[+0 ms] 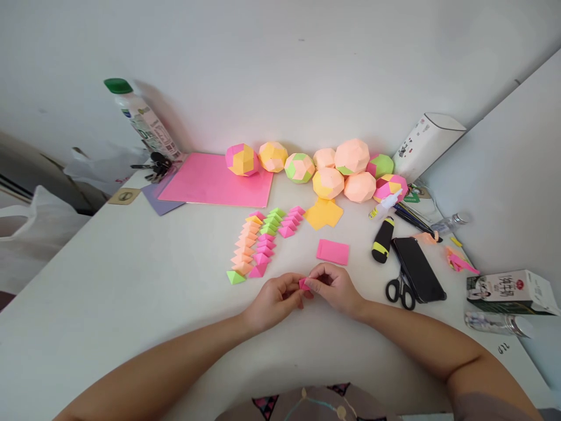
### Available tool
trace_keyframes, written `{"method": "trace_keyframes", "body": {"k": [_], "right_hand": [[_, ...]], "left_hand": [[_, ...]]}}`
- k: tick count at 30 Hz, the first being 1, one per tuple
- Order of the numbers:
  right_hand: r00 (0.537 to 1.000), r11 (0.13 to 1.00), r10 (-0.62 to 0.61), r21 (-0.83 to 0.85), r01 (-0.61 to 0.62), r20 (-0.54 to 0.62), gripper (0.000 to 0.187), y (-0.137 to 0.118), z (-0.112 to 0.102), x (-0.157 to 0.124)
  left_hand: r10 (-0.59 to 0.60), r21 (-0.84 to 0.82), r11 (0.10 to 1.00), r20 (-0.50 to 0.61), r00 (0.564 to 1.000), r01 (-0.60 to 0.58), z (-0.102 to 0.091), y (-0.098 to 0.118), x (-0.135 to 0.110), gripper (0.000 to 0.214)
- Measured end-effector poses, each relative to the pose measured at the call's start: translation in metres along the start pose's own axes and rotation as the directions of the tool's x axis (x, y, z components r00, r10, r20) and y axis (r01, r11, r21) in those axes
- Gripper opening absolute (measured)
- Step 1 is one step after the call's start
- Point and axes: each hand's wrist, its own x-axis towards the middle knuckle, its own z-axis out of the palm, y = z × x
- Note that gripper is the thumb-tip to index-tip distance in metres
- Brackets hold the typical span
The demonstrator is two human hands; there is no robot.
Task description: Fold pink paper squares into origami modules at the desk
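Note:
A small piece of pink folded paper is pinched between my two hands above the front of the table. My left hand grips it from the left, and my right hand from the right; the fingers cover much of it. Just beyond my hands lies a pink paper stack. Folded paper units in peach, green and pink overlap in rows to the left. Orange paper sheets lie farther back.
Several paper balls line the wall, some near a pink board. At right are scissors, a phone, a black-and-yellow cutter, a carton and a jar. A bottle stands back left.

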Motion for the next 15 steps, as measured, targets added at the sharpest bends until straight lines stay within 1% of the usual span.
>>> {"method": "trace_keyframes", "body": {"k": [4,7,11,15], "right_hand": [[0.999,0.999,-0.034,0.030,0.034,-0.001,0.020,0.002,-0.001,0.000],[0.999,0.999,-0.048,0.025,0.047,0.017,0.019,0.001,-0.002,0.000],[1.000,0.997,-0.012,-0.082,0.014,0.024,0.021,0.000,-0.003,0.001],[1.000,0.984,-0.006,-0.176,0.010,0.024,0.026,0.000,-0.004,0.001]], "left_hand": [[-0.013,-0.038,0.999,0.011,1.000,0.013,-0.001,0.003,0.000,0.025],[-0.004,-0.030,1.000,-0.003,1.000,0.003,-0.001,0.001,0.000,0.025],[0.036,0.035,0.999,-0.056,0.998,-0.034,0.000,-0.007,0.000,0.026],[0.079,0.151,0.987,-0.113,0.990,-0.062,0.003,-0.009,-0.002,0.033]]}}
